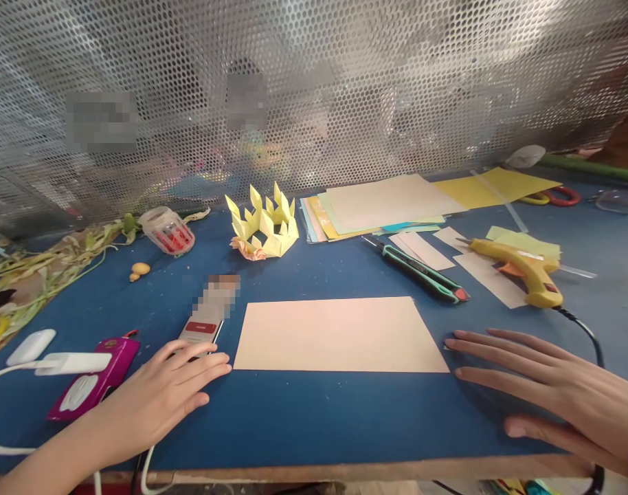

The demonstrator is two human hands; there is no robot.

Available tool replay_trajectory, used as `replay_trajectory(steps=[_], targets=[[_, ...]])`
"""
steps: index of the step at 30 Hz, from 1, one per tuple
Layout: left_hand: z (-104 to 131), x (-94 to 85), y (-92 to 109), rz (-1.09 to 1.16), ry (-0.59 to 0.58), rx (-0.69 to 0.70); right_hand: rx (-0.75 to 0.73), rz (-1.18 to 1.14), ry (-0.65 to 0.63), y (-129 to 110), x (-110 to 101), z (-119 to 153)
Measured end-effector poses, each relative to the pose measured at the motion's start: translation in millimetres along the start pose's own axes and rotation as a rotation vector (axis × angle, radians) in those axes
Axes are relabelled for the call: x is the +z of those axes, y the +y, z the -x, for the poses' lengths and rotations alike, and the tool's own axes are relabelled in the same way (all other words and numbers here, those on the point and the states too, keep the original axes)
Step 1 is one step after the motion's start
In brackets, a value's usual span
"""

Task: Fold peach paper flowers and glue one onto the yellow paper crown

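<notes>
A pale peach sheet of paper [334,337] lies flat on the blue table between my two hands. My left hand [164,385] rests with its fingers stretched out, over the lower end of a phone [203,328] and close to the sheet's left edge. On the other side my right hand [551,385] lies with fingers spread, its tips just beside the sheet's lower right corner. Neither hand holds anything. Beyond the sheet stands a folded yellow paper crown [273,240], and a green-and-black utility knife [422,271] lies behind its right corner.
A yellow glue gun [525,268] with a black cord sits at right on paper scraps. Stacked coloured papers [386,203] lie at the back before a perforated metal screen [314,89]. A tipped plastic jar [168,232], magenta case [95,378] and white cable [9,371] occupy the left.
</notes>
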State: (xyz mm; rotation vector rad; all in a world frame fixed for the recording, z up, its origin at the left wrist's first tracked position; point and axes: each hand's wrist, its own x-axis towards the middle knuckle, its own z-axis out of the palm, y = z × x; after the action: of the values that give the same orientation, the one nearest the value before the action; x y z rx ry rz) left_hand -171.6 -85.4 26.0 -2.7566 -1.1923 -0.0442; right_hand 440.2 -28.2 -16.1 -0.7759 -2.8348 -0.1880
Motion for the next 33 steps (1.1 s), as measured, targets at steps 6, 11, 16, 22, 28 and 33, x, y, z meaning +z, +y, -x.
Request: replay_trajectory(steps=[6,11,16,22,28,33], targets=[[-33,-12.6,6,0.056,0.062,-0.023,0.237,-0.053,0.229,-3,-20,-35],[-107,-21.5,35,0.293,-0.124,-0.131,0.529,0.000,0.243,15,-4,-83],[-176,-15.3,70,0.352,-0.189,-0.172,0.641,0.030,0.254,47,35,-113],[-214,-5.7,86,0.412,-0.208,-0.255,0.579,0.047,0.310,59,43,-114],[-227,-16.2,82,0.447,-0.215,-0.293,0.569,0.048,0.383,51,33,-112],[-231,-23.7,84,0.438,-0.161,-0.290,0.607,0.011,0.459,49,21,-110]])
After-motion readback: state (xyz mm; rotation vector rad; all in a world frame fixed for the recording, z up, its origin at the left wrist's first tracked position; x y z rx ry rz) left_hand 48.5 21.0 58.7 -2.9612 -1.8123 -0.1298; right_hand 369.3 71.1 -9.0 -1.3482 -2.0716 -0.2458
